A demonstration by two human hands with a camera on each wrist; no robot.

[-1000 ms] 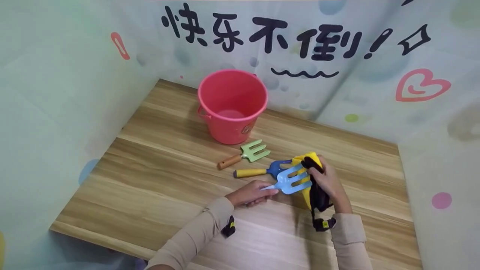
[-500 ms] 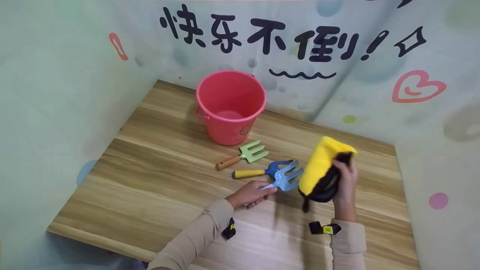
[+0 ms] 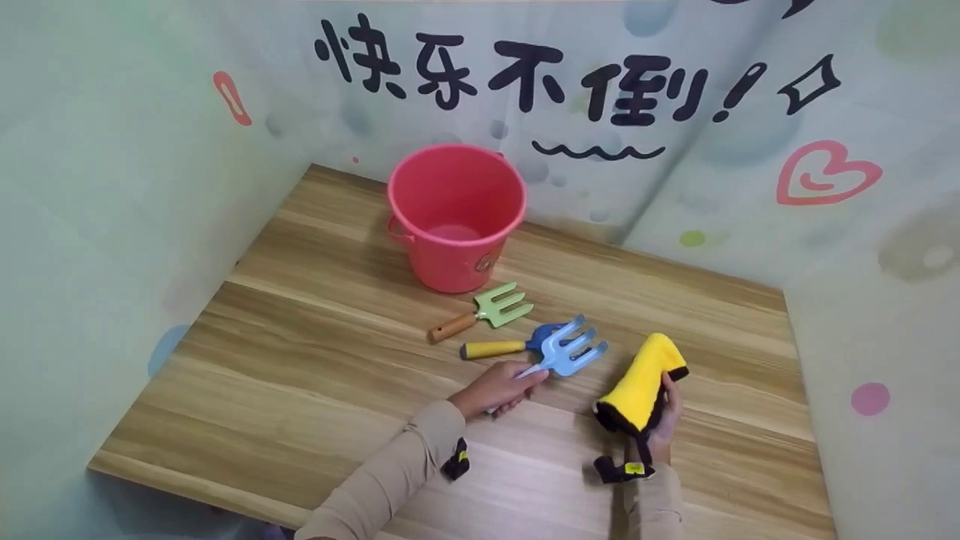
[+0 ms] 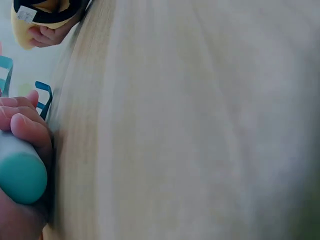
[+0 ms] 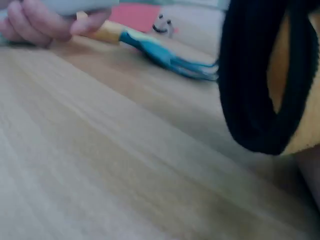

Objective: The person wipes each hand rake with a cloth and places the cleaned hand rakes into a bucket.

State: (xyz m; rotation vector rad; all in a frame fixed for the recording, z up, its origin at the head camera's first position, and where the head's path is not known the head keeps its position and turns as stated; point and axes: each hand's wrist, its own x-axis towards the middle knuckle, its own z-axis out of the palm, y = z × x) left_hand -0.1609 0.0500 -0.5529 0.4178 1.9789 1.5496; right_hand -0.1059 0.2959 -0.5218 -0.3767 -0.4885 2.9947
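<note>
My left hand grips a light-blue hand fork by its handle, tines pointing right. The handle's white shaft and teal end stick out of the fist in the left wrist view. My right hand holds a yellow cloth piece with black edging, folded into a tube shape above the table. Its black-edged open end shows in the right wrist view; much of the right hand is behind the cloth. A dark-blue hand tool with a yellow handle lies partly hidden beneath the held fork's head.
A pink bucket stands at the back of the wooden table. In front of it lies a green hand fork with a wooden handle. Printed walls rise at the back and both sides.
The yellow cloth was beside the fork's tines, then my right hand lifted it away to the right, and now it is lower and turned. The left hand keeps its grip, the fork tilting slightly.
</note>
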